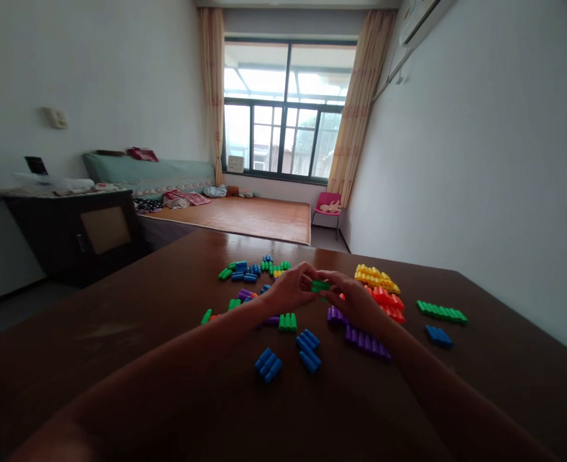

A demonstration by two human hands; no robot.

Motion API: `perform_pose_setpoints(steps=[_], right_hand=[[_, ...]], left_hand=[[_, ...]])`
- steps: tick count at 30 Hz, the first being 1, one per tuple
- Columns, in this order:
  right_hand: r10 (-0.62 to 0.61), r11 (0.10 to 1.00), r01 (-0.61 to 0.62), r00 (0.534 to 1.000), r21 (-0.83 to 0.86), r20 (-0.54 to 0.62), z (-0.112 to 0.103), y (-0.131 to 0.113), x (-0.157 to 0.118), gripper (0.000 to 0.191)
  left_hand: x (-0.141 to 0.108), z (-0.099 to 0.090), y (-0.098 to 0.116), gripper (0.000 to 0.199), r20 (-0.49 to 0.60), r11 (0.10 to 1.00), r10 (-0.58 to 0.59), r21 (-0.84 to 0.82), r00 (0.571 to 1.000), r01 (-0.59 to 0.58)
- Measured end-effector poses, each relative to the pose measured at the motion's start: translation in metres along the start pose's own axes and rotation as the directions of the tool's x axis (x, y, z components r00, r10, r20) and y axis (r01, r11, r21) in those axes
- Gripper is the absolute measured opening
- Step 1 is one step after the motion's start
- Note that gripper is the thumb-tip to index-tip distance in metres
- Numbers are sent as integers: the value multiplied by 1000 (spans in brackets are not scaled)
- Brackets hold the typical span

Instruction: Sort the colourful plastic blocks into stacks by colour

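Observation:
Both my hands meet above the middle of the table, pinching a green plastic building block between them. My left hand grips its left side, and my right hand has its fingers on the right. Beneath and behind my left hand lie loose blue, green and purple blocks, partly hidden. A green block rests just below that hand. Nearer to me are blue blocks and another blue group. Purple joined blocks lie under my right forearm, partly covered.
Yellow rows and red-orange rows sit right of my hands. Farther right are a long green row and a blue piece. The brown table has its far edge before a bed. A pink chair stands beyond.

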State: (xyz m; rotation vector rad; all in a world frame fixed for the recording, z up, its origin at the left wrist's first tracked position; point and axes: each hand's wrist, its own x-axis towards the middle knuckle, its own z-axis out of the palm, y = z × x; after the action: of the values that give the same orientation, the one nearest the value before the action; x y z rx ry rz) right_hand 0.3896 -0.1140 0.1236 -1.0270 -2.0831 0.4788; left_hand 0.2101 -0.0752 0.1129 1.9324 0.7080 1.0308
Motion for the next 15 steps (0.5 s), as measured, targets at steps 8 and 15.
perform_pose_setpoints(steps=[8, 15], right_hand=[[276, 956, -290, 835, 46, -476, -122, 113, -27, 43], [663, 689, -681, 454, 248, -596, -184, 227, -105, 29]], left_hand=[[-16, -84, -11, 42, -36, 961, 65, 270, 997, -53], [-68, -175, -96, 65, -450, 890, -117, 348, 886, 294]])
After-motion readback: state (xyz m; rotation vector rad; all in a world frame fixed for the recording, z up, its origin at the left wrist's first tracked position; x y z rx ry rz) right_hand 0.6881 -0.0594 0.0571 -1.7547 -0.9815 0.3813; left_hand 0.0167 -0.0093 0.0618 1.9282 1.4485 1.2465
